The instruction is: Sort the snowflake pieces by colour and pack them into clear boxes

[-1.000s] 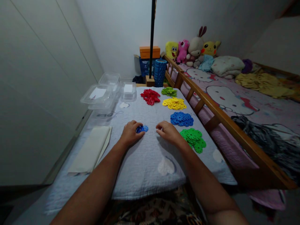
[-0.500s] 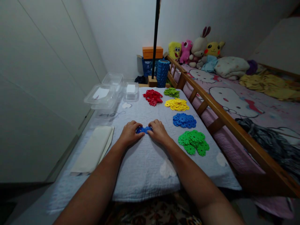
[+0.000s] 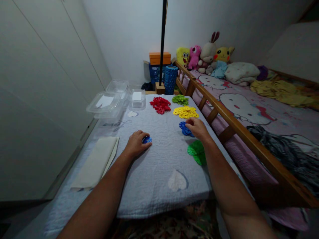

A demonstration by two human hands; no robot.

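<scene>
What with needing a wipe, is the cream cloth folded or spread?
Folded: the cloth shows stacked layers along its right edge.

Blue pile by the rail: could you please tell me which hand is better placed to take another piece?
Probably the right hand: it touches the blue pile, while the left hand sits apart, holding a few blue pieces.

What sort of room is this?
Most likely a child's bedroom: a wooden-railed bed with a cartoon-cat sheet, plush toys lined up against the wall, and piles of coloured plastic pieces sorted on a quilted pad.
</scene>
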